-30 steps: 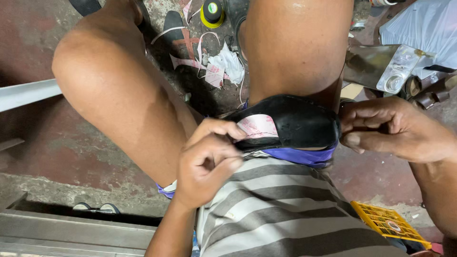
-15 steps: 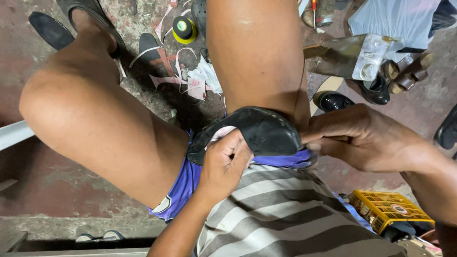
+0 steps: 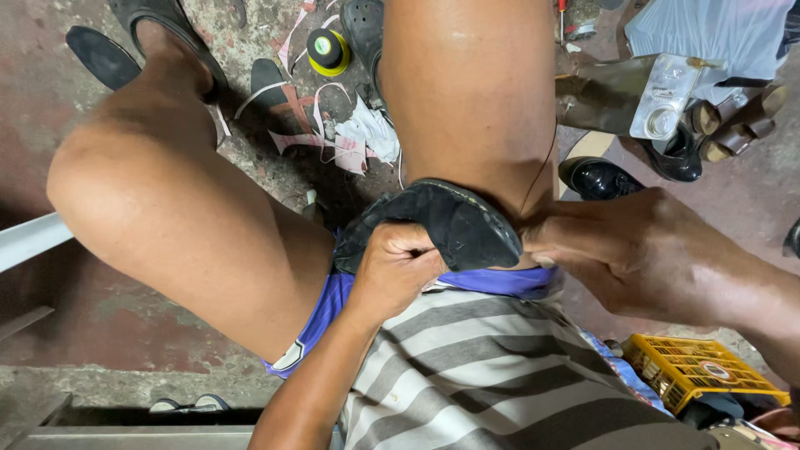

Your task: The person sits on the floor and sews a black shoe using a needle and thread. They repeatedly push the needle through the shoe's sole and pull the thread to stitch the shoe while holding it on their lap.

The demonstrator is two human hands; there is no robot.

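Around you, on the stained reddish concrete floor (image 3: 50, 108):

- One round black reel with a yellow rim and green centre (image 3: 326, 50), lying flat near the top, between your knees.
- Scattered white and pink paper scraps (image 3: 350, 142), strewn just below that reel.
- One flat black sole piece (image 3: 100, 57), upper left, beside your sandalled foot.
- One glossy black leather shoe (image 3: 596, 177), to your right, with a second dark glossy shoe (image 3: 675, 158) near it.
- One clear plastic bottle (image 3: 662, 98) lying on its side, upper right.
- One pair of brown heeled sandals (image 3: 733, 121), just beside that bottle.
- One yellow slatted plastic crate (image 3: 700, 371), lower right.
- One pale metal bar (image 3: 29, 242), at the left edge.
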